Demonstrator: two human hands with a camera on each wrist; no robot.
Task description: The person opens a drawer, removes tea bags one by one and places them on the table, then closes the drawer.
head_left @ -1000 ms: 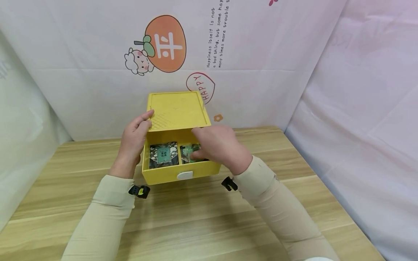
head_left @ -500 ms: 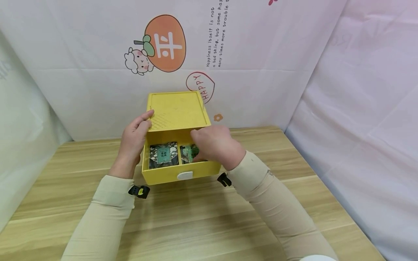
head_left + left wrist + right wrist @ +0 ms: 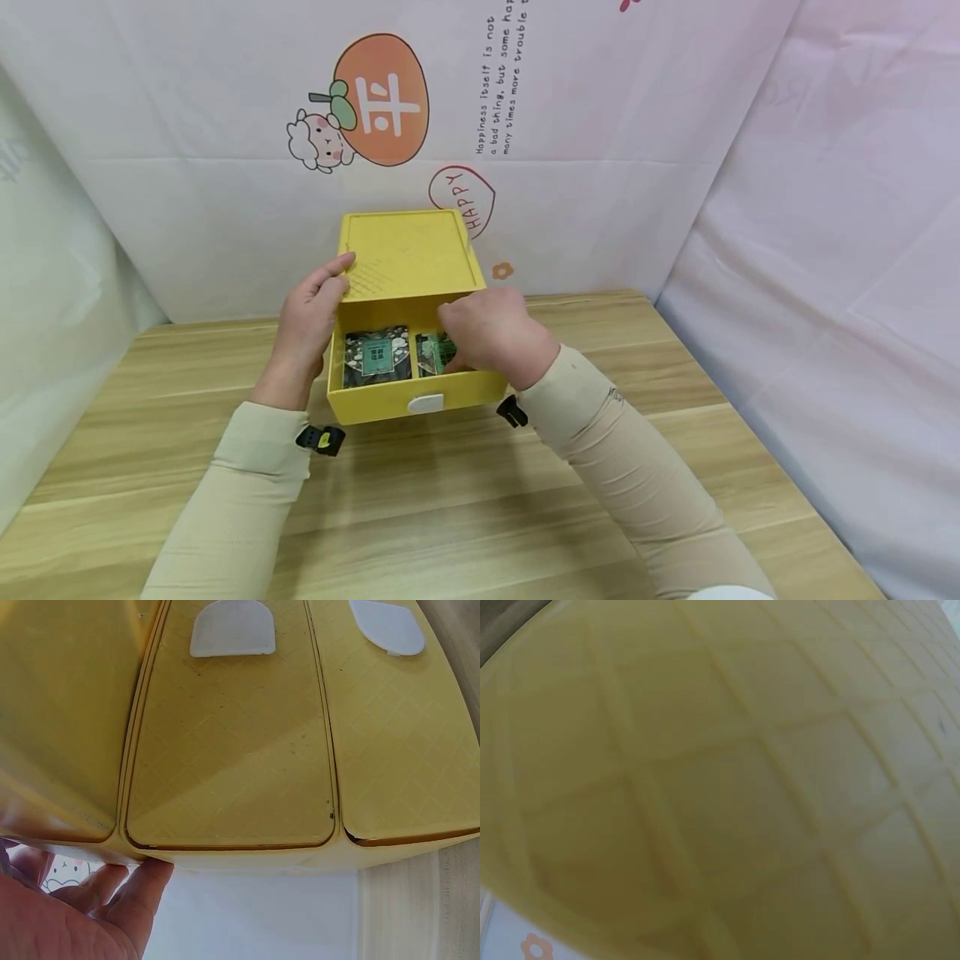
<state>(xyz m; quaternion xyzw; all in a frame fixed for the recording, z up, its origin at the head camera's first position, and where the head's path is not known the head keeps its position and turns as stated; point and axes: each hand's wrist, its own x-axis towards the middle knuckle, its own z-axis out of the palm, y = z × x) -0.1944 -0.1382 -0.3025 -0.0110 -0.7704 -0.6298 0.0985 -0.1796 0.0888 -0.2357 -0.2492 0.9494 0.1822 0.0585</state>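
Note:
A yellow drawer cabinet (image 3: 408,254) stands at the back of the table, its top drawer (image 3: 382,408) pulled out. In the drawer's left compartment lies a dark, flower-printed packet (image 3: 377,358) with a teal label. A similar green packet (image 3: 429,352) sits in the right compartment, partly covered by my right hand (image 3: 498,329). That hand reaches in over the packet, thumb at its near edge, other fingers hidden; I cannot tell whether they hold it. My left hand (image 3: 303,325) rests against the cabinet's left side, fingertips (image 3: 154,877) at its edge in the left wrist view.
In the left wrist view, the lower drawers show white tabs (image 3: 232,630) and sit pushed in. Diamond-patterned yellow plastic (image 3: 720,787) fills most of the right wrist view. Printed white cloth (image 3: 600,167) hangs right behind the wooden table (image 3: 420,517).
My right hand and forearm have shifted slightly left, further over the green packet, then stayed nearly still. My left hand, the cabinet and the drawer keep their places.

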